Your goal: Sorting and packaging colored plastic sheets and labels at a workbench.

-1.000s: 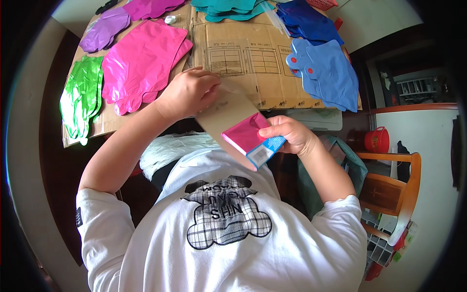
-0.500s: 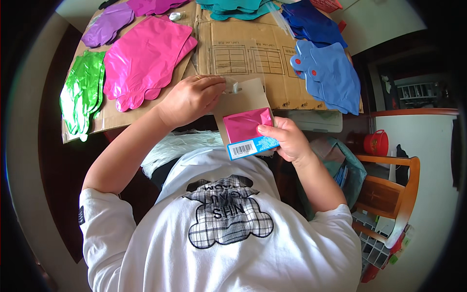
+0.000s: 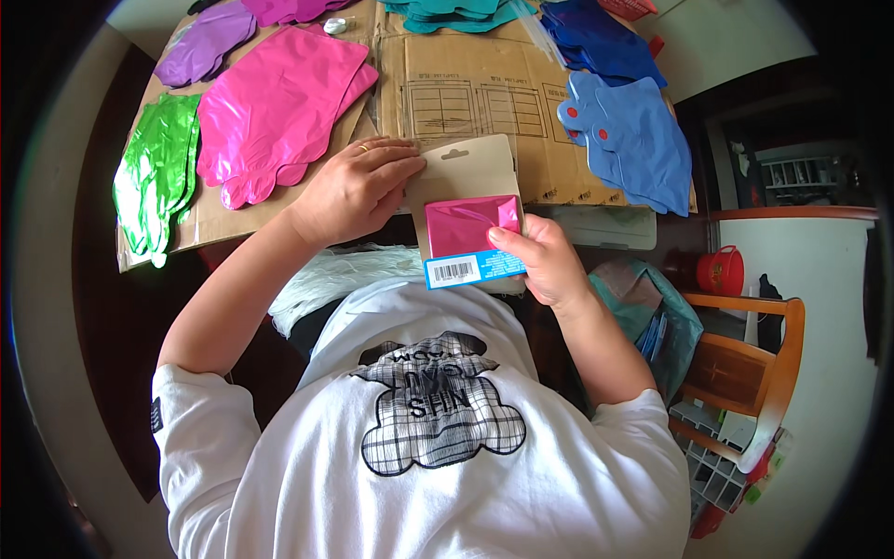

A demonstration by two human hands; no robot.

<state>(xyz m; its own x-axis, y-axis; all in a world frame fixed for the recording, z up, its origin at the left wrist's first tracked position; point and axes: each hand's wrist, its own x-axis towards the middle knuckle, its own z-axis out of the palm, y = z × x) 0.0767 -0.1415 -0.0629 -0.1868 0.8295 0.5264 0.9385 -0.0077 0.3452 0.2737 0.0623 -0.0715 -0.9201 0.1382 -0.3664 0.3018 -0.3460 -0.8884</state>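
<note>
My right hand grips the lower right side of a brown backing card, thumb on its front. Across the card's middle lies a folded packet of shiny pink foil. Below it, the card has a blue band with a white barcode label. My left hand is at the card's upper left edge, its fingers bent and close together. Its fingertips are partly hidden, so I cannot make out what they hold. The hang hole in the card's top shows uncovered.
On the cardboard-covered table lie stacks of flat foil shapes: green, pink, purple, teal, dark blue and light blue. A wooden chair and a red bucket stand to the right.
My left hand has moved left, away from the hang hole, where clear plastic showed before. The card has tilted more upright and shifted slightly away from me in my right hand.
</note>
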